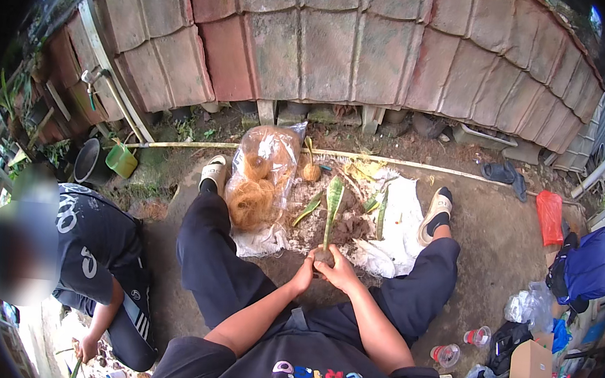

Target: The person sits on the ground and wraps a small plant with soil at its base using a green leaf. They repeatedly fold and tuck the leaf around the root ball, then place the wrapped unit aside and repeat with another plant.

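Observation:
Both my hands are cupped around a ball of soil (323,255) at the foot of a snake plant leaf (333,205), which stands upright from it. My left hand (302,275) presses on the ball's left side, and my right hand (339,270) closes over its right. Beyond them a white woven sack (404,203) lies spread on the ground, bearing a heap of dark soil (353,226) and loose snake plant leaves (307,209). On the left of the sack is a clear plastic bag (268,153) of brown coconut fibre (250,203). A fibre-wrapped ball (311,172) with a leaf sits behind the soil.
Another person (103,247) crouches at my left, a hand (88,347) on a leaf. A pipe (193,145) crosses the ground below the tiled roof (326,45). Plastic cups (445,355), a cardboard box (530,371) and bags lie at my right. A green container (121,161) stands far left.

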`<action>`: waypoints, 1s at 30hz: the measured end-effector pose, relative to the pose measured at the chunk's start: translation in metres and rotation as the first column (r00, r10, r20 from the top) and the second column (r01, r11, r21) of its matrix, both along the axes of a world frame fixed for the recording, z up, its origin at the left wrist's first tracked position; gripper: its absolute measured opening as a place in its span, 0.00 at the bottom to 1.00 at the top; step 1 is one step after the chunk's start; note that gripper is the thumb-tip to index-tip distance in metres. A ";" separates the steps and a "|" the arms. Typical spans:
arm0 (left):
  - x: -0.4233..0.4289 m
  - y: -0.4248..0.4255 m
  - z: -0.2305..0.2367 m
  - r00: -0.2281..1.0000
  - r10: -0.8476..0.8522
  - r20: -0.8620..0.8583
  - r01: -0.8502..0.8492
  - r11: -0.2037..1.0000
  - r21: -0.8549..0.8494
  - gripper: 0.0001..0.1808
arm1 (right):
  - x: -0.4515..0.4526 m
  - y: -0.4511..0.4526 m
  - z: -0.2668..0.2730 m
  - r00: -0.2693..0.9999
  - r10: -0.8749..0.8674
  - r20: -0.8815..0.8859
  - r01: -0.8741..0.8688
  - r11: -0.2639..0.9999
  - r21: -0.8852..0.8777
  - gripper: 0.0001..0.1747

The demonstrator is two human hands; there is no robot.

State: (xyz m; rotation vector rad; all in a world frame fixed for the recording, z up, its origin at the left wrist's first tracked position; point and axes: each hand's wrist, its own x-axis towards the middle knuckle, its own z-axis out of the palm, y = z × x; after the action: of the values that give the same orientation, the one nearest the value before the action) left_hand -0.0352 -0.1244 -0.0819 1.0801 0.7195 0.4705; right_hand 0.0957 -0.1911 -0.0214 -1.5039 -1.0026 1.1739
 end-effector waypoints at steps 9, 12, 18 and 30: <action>-0.018 -0.002 0.008 0.999 0.037 -0.039 -0.030 0.982 0.188 0.29 | -0.002 -0.002 0.015 0.847 0.143 0.512 -0.092 0.988 -0.122 0.57; -0.022 -0.015 0.021 0.993 0.107 -0.054 -0.102 0.990 0.096 0.33 | -0.008 0.001 0.040 0.845 0.173 0.506 -0.165 0.984 -0.061 0.55; -0.026 -0.019 0.020 0.987 0.150 -0.061 -0.157 0.978 -0.134 0.36 | -0.019 0.011 -0.002 0.932 0.049 0.360 -0.098 0.988 0.119 0.47; 0.043 -0.009 0.022 0.980 0.170 0.102 -0.182 0.976 0.119 0.30 | 0.003 -0.004 0.026 0.922 -0.287 0.259 0.187 0.917 0.351 0.31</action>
State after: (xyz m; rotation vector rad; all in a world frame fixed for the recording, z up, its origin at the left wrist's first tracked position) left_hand 0.0076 -0.1331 -0.0594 1.1116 0.7148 0.7215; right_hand 0.0989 -0.1946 0.0045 -1.5174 -1.1152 0.5782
